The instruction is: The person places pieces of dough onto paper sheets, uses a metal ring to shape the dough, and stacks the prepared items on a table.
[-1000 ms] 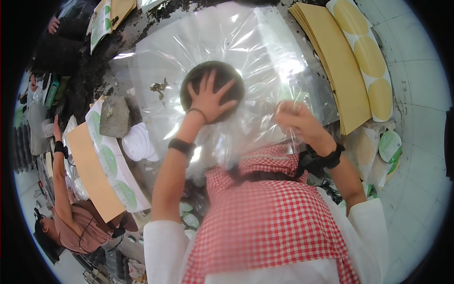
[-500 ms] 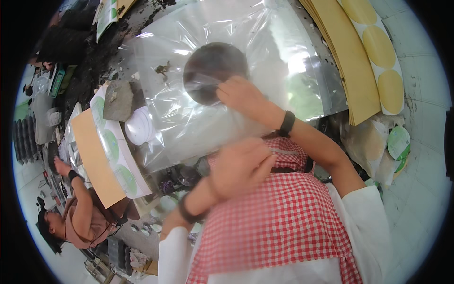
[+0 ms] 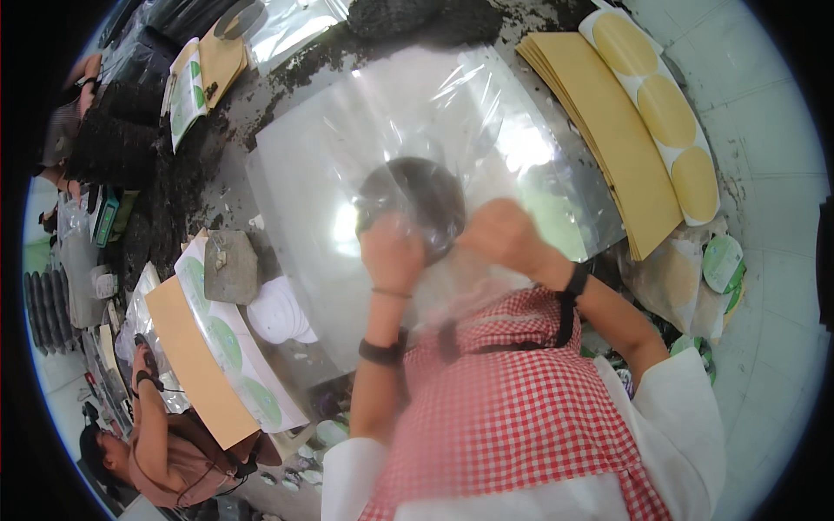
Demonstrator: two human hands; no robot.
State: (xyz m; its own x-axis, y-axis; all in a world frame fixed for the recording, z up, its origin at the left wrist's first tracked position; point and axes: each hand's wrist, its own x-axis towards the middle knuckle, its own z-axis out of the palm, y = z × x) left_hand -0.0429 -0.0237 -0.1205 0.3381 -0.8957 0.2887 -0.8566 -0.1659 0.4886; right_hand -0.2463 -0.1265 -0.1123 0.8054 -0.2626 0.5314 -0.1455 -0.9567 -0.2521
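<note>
A large sheet of clear plastic film [image 3: 321, 165] lies spread before me, glossy and creased. A dark round thing [image 3: 434, 195] shows through it near the middle; its exact kind is veiled by the film. My left hand [image 3: 393, 252] is closed at its near left edge, slightly smeared by motion, pinching the film. On the near right edge my right hand [image 3: 506, 239] is closed too, fingers curled on the film. The fingertips of both are partly hidden.
At right lie stacked brown cards [image 3: 608, 139] and a strip of yellow oval labels [image 3: 669, 108]. To the left are a grey stone [image 3: 231, 267], white round lids [image 3: 276, 311], green label sheets [image 3: 221, 334] and brown card [image 3: 195, 360]. A co-worker [image 3: 169, 451] works lower left.
My left hand has risen from in front of the apron to the dark round thing. The right hand has shifted right and nearer. The film and round thing appear lower in view.
</note>
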